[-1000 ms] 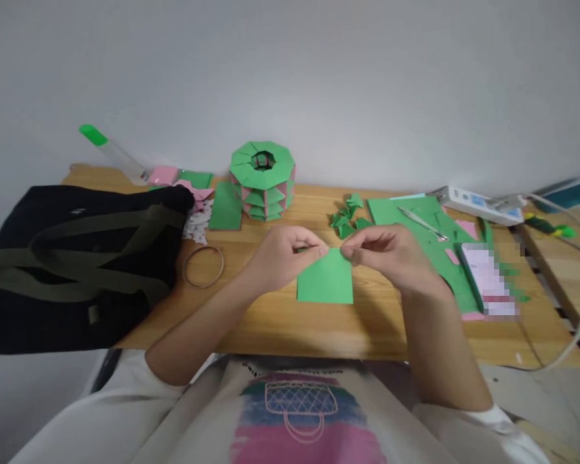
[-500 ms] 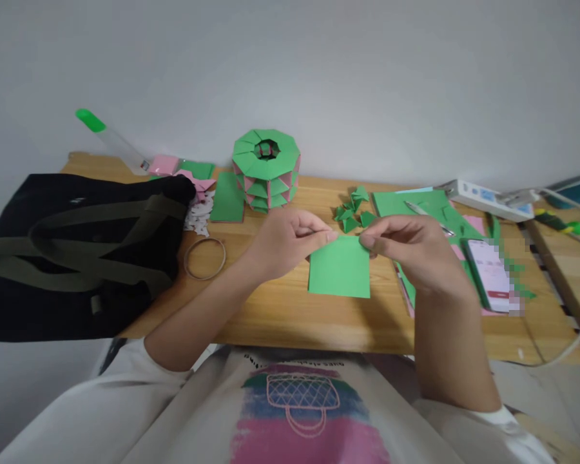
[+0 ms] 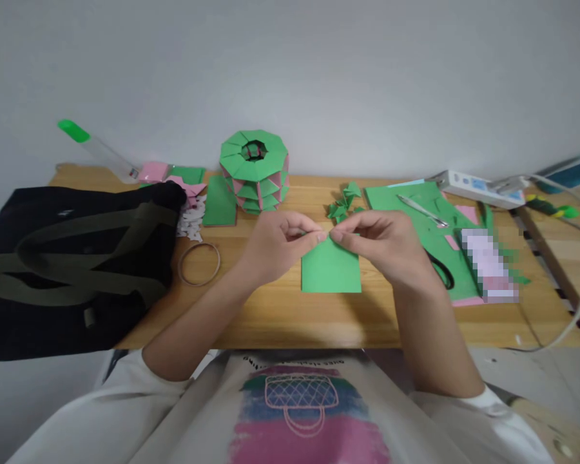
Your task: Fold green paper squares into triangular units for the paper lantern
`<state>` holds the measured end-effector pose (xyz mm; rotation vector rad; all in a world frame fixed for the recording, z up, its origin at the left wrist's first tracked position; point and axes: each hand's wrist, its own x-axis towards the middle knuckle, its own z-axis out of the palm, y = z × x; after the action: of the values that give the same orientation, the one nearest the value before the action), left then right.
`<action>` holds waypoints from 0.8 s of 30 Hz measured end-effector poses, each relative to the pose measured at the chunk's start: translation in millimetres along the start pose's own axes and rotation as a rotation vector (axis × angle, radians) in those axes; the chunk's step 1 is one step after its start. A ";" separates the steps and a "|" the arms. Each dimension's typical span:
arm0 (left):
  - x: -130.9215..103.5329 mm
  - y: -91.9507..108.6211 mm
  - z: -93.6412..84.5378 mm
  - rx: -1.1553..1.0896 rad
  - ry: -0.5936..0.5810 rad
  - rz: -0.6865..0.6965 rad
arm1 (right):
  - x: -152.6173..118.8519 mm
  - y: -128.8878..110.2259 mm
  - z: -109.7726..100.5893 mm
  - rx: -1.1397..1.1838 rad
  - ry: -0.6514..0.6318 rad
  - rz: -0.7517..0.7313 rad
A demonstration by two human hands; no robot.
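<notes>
A green square of paper (image 3: 331,269) hangs upright from my fingers above the wooden table. Along its top edge, my left hand (image 3: 285,248) pinches near the middle with thumb and forefinger. My right hand (image 3: 381,241) pinches the same edge, its fingertips almost meeting the left ones. Behind the hands stand a round green and pink folded-paper structure (image 3: 254,169) and, to its right, several small folded green pieces (image 3: 344,201), partly hidden by my right hand.
A black bag (image 3: 72,270) covers the table's left side, with a ring-shaped band (image 3: 199,264) beside it. On the right lie green sheets (image 3: 391,196), tweezers (image 3: 423,211), a blurred-out phone (image 3: 488,264) and a white power strip (image 3: 481,188) with a cable.
My right hand has slid left along the paper's top edge, bringing the fingertips of both hands together. The whole view has shifted slightly.
</notes>
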<state>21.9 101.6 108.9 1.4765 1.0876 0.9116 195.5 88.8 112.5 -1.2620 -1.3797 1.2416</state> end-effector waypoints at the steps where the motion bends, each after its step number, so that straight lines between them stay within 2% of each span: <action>1: 0.0 -1.4 -0.5 0.004 0.002 -0.001 | 0.2 0.6 0.1 -0.009 0.004 0.004; 7: -5.3 -15.6 -6.1 -0.058 -0.018 -0.074 | -1.3 8.6 -4.2 -0.014 -0.004 0.036; 14: -16.2 -28.8 -4.9 -0.061 0.087 -0.102 | -5.1 14.8 -0.1 -0.077 -0.030 0.015; 17: -19.8 -29.5 -16.2 -0.027 0.168 -0.115 | -8.7 16.8 -13.5 -0.042 0.011 0.037; 20: -23.0 -29.0 -29.7 -0.003 0.241 -0.152 | -14.4 19.7 -30.8 -0.017 0.114 0.030; 22: -24.6 -27.7 -31.7 0.019 0.229 -0.142 | -17.7 20.0 -33.2 -0.011 0.157 0.009; 24: -25.6 -25.1 -26.0 0.042 0.174 -0.109 | -19.6 18.3 -24.5 -0.049 0.111 -0.016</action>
<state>-14.3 86.1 88.7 1.3767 1.3085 0.9591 224.2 71.9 98.0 -1.3308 -1.3449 1.1163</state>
